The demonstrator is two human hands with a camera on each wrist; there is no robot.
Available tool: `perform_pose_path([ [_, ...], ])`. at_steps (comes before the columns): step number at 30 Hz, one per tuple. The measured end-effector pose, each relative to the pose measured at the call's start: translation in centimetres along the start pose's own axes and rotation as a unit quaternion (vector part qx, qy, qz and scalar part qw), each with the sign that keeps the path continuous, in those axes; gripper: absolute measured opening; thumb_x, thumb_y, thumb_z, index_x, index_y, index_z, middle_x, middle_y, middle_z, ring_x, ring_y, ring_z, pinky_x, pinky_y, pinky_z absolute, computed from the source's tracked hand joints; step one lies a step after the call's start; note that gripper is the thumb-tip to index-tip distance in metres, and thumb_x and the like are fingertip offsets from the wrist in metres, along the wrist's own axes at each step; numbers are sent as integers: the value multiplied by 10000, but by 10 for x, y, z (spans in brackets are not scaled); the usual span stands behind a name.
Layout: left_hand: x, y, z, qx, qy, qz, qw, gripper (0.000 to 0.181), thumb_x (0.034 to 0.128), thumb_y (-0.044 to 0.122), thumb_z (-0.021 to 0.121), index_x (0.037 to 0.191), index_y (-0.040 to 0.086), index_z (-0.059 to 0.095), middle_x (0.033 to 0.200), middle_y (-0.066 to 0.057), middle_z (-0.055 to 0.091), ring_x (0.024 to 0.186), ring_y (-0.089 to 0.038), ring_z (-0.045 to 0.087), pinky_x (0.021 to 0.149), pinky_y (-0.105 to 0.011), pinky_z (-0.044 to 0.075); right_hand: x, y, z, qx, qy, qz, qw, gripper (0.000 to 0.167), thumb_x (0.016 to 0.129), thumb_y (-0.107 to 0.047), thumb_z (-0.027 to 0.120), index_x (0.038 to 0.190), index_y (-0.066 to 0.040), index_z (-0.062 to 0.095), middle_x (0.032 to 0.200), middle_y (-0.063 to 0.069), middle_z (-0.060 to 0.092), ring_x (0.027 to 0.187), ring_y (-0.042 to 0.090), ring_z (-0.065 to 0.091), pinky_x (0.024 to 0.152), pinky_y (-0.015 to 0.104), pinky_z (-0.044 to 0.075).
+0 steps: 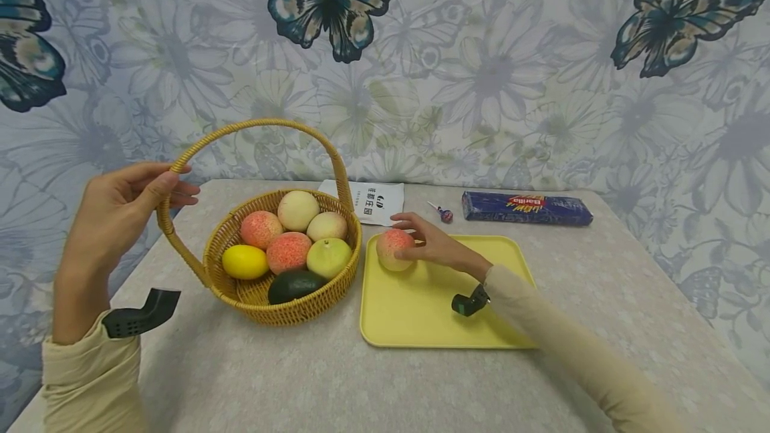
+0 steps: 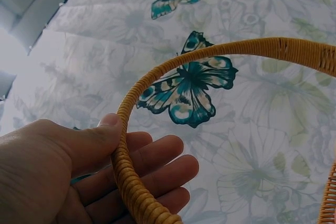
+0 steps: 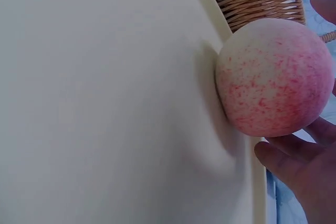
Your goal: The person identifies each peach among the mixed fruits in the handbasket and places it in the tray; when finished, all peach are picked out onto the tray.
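Observation:
My left hand (image 1: 123,209) pinches the left side of the wicker basket's handle (image 2: 128,182) between thumb and fingers. Several fruits lie in the basket (image 1: 283,316): red-speckled peaches (image 1: 289,252), a yellow lemon (image 1: 244,262), a dark green avocado (image 1: 295,286), a green round fruit (image 1: 329,258) and pale ones (image 1: 298,210). Over the upper left corner of the yellow tray (image 1: 421,313), my right hand (image 1: 442,246) has its fingers curved round a single peach (image 1: 395,249). In the right wrist view that peach (image 3: 274,77) is by the tray's rim, fingertips at its side.
Behind the basket lies a white printed packet (image 1: 379,202). A wrapped lollipop (image 1: 445,215) and a blue Barilla box (image 1: 527,208) lie behind the tray. A butterfly-patterned cloth (image 1: 481,85) hangs at the back of the table (image 1: 271,379).

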State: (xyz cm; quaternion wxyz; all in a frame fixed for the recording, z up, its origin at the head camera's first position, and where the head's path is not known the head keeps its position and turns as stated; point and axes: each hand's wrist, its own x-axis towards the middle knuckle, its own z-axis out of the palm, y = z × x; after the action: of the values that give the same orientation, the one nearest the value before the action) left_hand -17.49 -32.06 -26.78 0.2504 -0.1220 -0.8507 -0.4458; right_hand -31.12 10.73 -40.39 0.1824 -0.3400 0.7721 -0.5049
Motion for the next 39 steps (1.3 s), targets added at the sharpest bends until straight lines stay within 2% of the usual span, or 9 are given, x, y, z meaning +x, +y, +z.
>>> perform_pose_path([
  [6,1,0,0,25,-5,5,10000,279,977,125,546,1206,-13,623,861,91,712,766,-21,690,729,-78,500,6,-17,-10,-76,23,-292,9995,636,913,-172,652,1461,-195,331,1496,167,349,1392,373,311,1136,522,262],
  [11,1,-1,0,13,-5,27,10000,272,976,123,546,1198,-12,627,859,83,714,766,-28,691,724,-81,503,19,-43,-14,-553,102,-480,9973,645,904,-187,662,1464,-242,345,1498,55,376,1387,288,341,1129,504,285],
  [15,3,-3,1,27,-2,58,10000,269,976,124,547,1192,-14,630,854,76,715,766,-32,691,721,-83,503,30,-67,-9,-1011,-43,-629,9929,698,875,-248,703,1474,-251,346,1507,1,367,1388,251,348,1120,459,319],
  [21,5,-5,-2,90,-11,-28,10000,279,979,150,547,1201,2,630,858,75,716,764,-31,689,730,-73,491,47,-93,2,-1813,-363,-857,9790,753,845,-309,735,1482,-193,349,1528,-12,335,1410,219,314,1121,409,326],
  [27,5,-5,-2,104,-28,-73,9999,290,981,161,545,1208,0,626,862,89,714,770,-27,688,734,-70,490,65,-104,9,-2529,-681,-809,9617,763,835,-341,745,1480,-247,348,1527,-20,330,1399,142,310,1070,398,384],
  [33,2,-3,0,31,3,0,10000,281,979,147,545,1198,-8,628,867,41,721,771,-40,692,712,-90,510,76,-118,13,-2544,-1050,-777,9582,744,841,-187,738,1481,-181,356,1485,54,397,1300,286,445,1022,437,428],
  [35,1,-2,0,26,16,17,10000,278,979,144,545,1195,-11,629,867,29,722,770,-40,692,713,-90,511,78,-122,16,-2583,-1191,-731,9559,723,850,-161,723,1477,-157,364,1477,62,413,1284,285,465,1028,429,429],
  [39,-2,-1,1,67,39,6,10000,282,979,150,546,1198,-8,628,869,47,718,770,-37,690,725,-83,504,84,-125,25,-3064,-1446,-738,9380,685,871,-189,700,1472,-152,375,1497,46,395,1325,194,423,1048,317,399],
])
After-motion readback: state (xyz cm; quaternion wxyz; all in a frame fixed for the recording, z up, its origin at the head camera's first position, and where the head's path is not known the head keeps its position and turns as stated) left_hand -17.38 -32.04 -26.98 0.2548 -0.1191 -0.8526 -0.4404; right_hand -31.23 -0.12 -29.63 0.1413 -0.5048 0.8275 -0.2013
